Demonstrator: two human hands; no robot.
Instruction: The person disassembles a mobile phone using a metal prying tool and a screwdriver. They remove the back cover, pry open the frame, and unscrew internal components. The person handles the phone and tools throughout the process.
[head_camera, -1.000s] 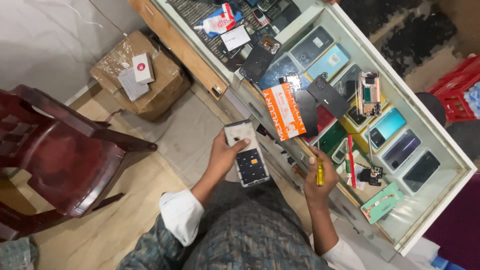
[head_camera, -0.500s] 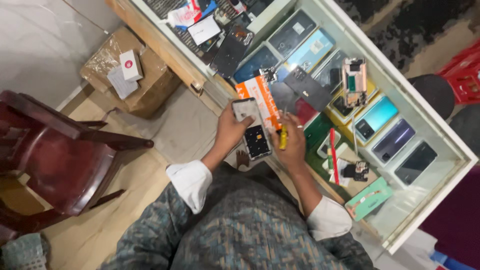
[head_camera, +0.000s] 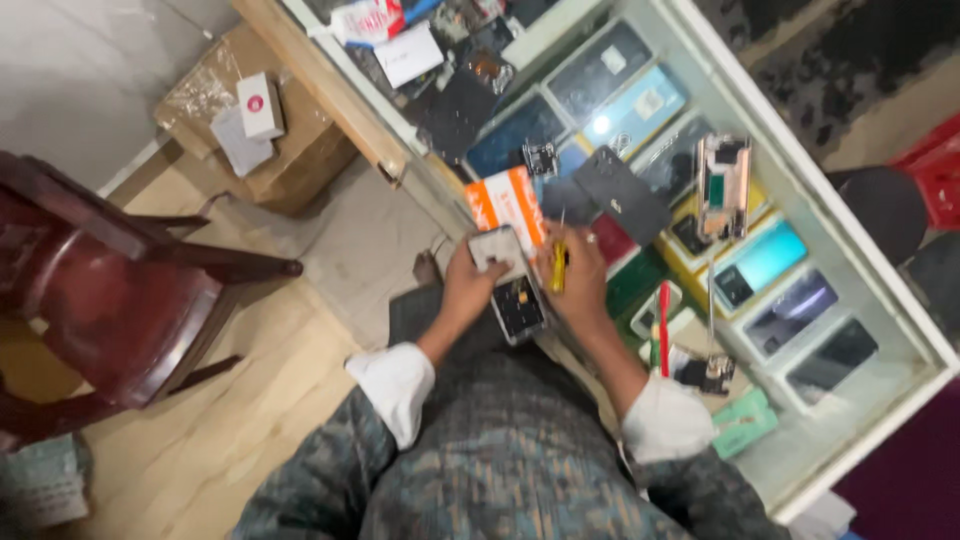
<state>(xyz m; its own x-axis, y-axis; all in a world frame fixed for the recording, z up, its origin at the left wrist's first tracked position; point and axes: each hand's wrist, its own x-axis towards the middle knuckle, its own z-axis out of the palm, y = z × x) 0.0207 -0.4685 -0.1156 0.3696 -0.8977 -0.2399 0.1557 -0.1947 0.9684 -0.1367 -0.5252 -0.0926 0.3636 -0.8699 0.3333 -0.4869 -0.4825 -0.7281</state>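
Note:
My left hand (head_camera: 468, 288) holds an opened phone (head_camera: 508, 283) with its back off, its dark insides showing, at the edge of the glass counter (head_camera: 880, 300). My right hand (head_camera: 578, 275) grips a small yellow-handled screwdriver (head_camera: 559, 262), its tip up near the phone's top right. Both hands are close together over the phone. An orange and white box (head_camera: 508, 200) lies just beyond the phone.
The glass counter holds several phone boxes, a dark back cover (head_camera: 622, 192), a phone frame (head_camera: 724, 185) and a red-handled tool (head_camera: 661, 325). A dark red wooden chair (head_camera: 110, 300) stands at the left. A cardboard box (head_camera: 262, 140) sits on the floor by the wall.
My right hand with the yellow screwdriver has come left from the counter to the phone. The phone in my left hand has moved slightly up toward the orange box.

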